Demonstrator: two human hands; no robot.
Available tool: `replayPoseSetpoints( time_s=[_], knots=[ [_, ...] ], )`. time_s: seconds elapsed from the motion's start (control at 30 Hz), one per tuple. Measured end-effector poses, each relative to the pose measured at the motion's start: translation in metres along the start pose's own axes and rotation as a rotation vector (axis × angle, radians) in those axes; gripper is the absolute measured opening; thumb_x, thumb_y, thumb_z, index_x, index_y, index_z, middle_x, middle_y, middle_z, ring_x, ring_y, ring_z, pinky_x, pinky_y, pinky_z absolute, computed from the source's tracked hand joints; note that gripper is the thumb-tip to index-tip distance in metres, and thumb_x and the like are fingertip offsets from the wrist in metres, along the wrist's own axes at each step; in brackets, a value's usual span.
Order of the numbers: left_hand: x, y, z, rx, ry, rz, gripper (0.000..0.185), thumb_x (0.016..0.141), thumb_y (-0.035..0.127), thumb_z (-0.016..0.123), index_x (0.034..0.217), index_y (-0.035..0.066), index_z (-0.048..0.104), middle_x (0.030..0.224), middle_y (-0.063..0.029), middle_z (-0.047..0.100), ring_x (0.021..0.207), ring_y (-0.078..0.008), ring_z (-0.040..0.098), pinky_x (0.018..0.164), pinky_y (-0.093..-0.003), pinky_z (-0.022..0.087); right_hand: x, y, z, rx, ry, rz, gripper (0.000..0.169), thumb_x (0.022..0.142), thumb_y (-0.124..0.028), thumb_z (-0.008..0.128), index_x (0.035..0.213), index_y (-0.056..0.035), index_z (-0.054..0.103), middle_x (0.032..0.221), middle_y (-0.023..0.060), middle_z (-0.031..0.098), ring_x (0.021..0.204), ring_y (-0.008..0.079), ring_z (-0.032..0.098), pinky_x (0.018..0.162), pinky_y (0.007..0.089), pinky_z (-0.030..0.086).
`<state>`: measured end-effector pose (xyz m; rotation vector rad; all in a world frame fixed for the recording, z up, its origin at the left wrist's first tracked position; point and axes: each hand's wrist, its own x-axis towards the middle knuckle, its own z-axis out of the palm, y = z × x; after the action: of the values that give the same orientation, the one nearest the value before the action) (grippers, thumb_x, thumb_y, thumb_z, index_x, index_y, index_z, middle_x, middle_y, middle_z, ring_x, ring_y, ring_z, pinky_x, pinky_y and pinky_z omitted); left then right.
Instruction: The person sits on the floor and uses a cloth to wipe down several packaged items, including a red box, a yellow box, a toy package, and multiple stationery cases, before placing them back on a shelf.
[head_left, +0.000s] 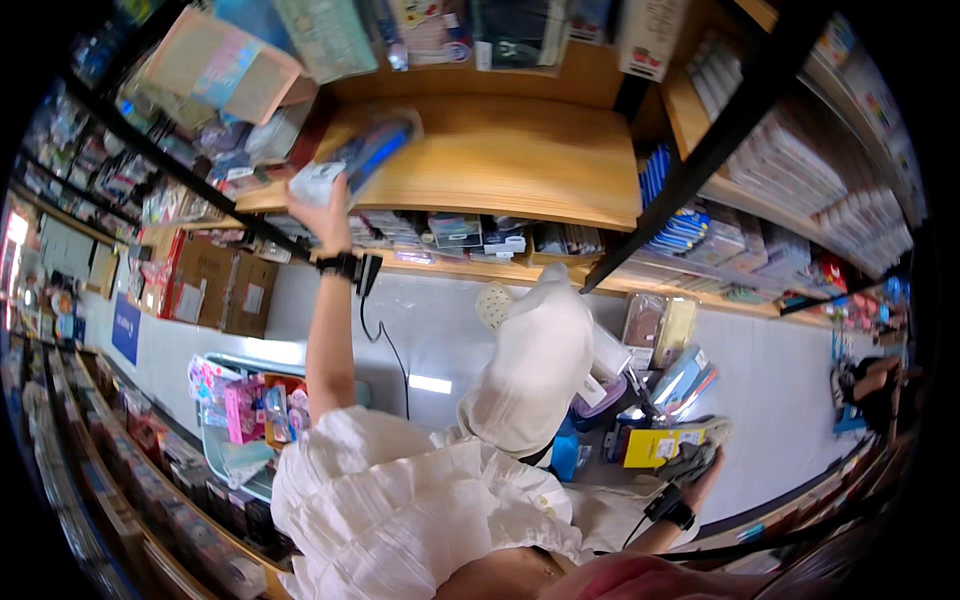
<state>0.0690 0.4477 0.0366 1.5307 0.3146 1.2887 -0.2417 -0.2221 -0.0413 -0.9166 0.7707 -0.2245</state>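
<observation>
My left hand (324, 210) grips a packaged item (367, 157), dark and blue with a white end, blurred by motion over the left part of a wooden shelf (510, 157). Low at the right, my right hand (705, 480) holds a crumpled grey-green cloth (686, 460). Next to that cloth lies a yellow box (645, 448) with a white label. Packaged pouches or cases lie on the floor beside my leg, among them a brown one (643, 322), a cream one (675, 330) and a light blue one (681, 382). Both wrists wear black bands with small devices and cables.
A pale green bin (217, 450) of packaged toys stands on the floor at the left, with cardboard boxes (214, 285) beyond it. Black shelf posts (705, 142) rise at both sides of the wooden shelf. Stocked shelves surround the aisle. Another person (877, 390) is at the far right.
</observation>
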Motion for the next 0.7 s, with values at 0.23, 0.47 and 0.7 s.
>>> replayPoseSetpoints(
  time_s=[0.23,0.47,0.7],
  knots=[
    [-0.065,0.135,-0.014,-0.303,-0.673,-0.063,0.102,0.058,0.042,0.07,0.138,0.004,0.02,0.136,-0.0123,0.025,0.125,-0.0251,0.033,0.104,-0.0356,0.026,0.004,0.004,0.017,0.154,0.016,-0.138,0.03,0.09,-0.031,0.047,0.108,-0.0085,0.055,0.099,0.0035,0.06,0.087,0.0166,0.059,0.078,0.0308,0.047],
    [-0.189,0.205,0.09,-0.674,-1.255,-0.149,0.121,0.052,0.057,0.073,0.137,0.0,0.008,0.134,-0.0183,0.03,0.124,-0.029,0.035,0.103,-0.0399,0.027,0.001,-0.011,0.077,0.587,-0.247,-0.066,0.038,0.092,-0.036,0.041,0.11,-0.0054,0.056,0.099,0.0089,0.063,0.092,0.0211,0.059,0.082,0.0357,0.047],
    [-0.341,0.238,0.18,-0.86,-1.784,-0.474,0.116,0.053,0.046,0.075,0.141,0.006,0.01,0.137,-0.0157,0.025,0.13,-0.0276,0.024,0.107,-0.0365,0.017,-0.052,-0.051,0.051,0.675,-0.279,-0.237,0.064,0.087,-0.054,0.043,0.126,-0.004,0.044,0.122,0.012,0.052,0.111,0.0239,0.049,0.095,0.0394,0.039]
  ],
)
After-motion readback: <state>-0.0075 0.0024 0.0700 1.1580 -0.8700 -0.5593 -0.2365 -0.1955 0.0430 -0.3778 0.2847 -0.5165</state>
